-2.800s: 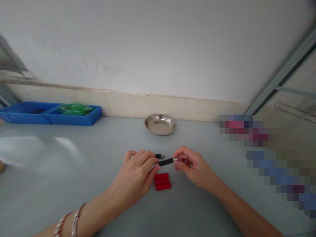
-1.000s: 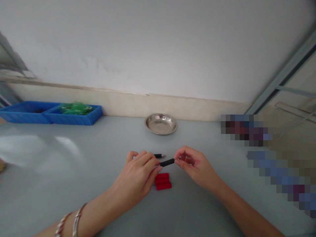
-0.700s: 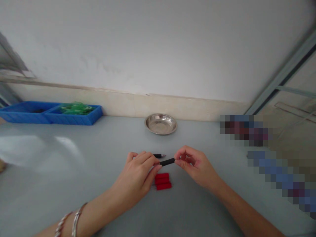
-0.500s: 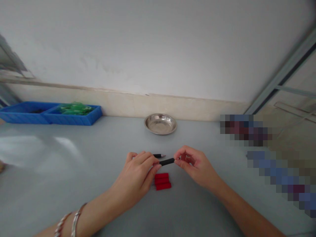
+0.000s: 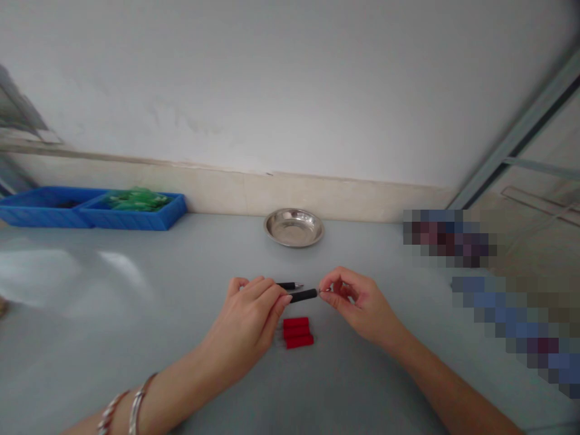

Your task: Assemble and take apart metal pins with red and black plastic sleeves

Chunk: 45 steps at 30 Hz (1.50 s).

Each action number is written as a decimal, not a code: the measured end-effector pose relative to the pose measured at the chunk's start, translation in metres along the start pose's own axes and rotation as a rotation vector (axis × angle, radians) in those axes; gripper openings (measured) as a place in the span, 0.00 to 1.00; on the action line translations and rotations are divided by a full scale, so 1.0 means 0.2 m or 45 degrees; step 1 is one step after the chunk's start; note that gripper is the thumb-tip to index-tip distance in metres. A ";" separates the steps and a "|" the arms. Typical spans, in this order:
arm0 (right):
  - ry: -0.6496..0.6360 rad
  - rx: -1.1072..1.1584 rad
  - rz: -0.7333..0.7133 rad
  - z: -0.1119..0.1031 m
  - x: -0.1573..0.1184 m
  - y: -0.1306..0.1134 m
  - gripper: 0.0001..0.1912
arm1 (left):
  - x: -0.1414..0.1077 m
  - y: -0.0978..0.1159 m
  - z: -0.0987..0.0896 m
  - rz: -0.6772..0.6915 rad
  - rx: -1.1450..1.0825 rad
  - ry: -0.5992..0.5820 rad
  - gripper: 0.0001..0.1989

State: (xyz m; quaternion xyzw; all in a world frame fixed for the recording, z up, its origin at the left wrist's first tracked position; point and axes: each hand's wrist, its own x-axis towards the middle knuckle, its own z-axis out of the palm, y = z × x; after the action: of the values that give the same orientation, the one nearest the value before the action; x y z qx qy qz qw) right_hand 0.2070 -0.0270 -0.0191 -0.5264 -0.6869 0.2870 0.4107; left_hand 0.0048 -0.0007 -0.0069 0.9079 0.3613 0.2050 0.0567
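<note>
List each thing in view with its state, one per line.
left hand: pinching the black pen part
right hand: pinching its other end
black pen part: held off the table
second pen: lying flat
red caps: three, side by side
steel dish: upright, empty
blue trays: one holds green pieces

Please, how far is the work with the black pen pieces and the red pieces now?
Looks done: one black pen lies on the table behind the hands. In hand: the left hand holds a black pen barrel, and the right hand pinches its tip end. Left: three red pieces lie untouched below it. The metal dish looks to hold nothing.
</note>
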 end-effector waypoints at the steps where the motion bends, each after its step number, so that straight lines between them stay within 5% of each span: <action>1: 0.020 -0.055 -0.026 0.00 0.00 0.00 0.03 | 0.00 0.00 0.00 -0.016 0.027 -0.015 0.16; 6: 0.088 -0.330 -0.155 0.01 0.00 -0.01 0.05 | 0.00 -0.02 0.01 -0.103 0.170 -0.155 0.15; 13: 0.122 -0.500 -0.011 0.01 0.02 0.02 0.06 | -0.01 -0.04 0.02 -0.140 0.193 -0.256 0.13; 26: 0.044 -0.637 0.034 0.01 0.02 0.05 0.04 | -0.01 -0.05 0.04 -0.028 0.079 -0.187 0.12; 35: -0.164 -0.893 0.051 -0.01 0.03 0.05 0.06 | -0.01 -0.04 0.04 -0.019 0.084 -0.149 0.11; 45: -0.166 -1.001 0.062 -0.02 0.01 0.07 0.08 | 0.02 -0.11 0.05 -0.127 0.220 -0.079 0.12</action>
State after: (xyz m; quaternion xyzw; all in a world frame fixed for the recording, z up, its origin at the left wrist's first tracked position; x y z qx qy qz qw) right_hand 0.2165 -0.0202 -0.0288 -0.6402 -0.7563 0.0447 0.1267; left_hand -0.0029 0.0192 -0.0198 0.8962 0.4205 0.1415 -0.0006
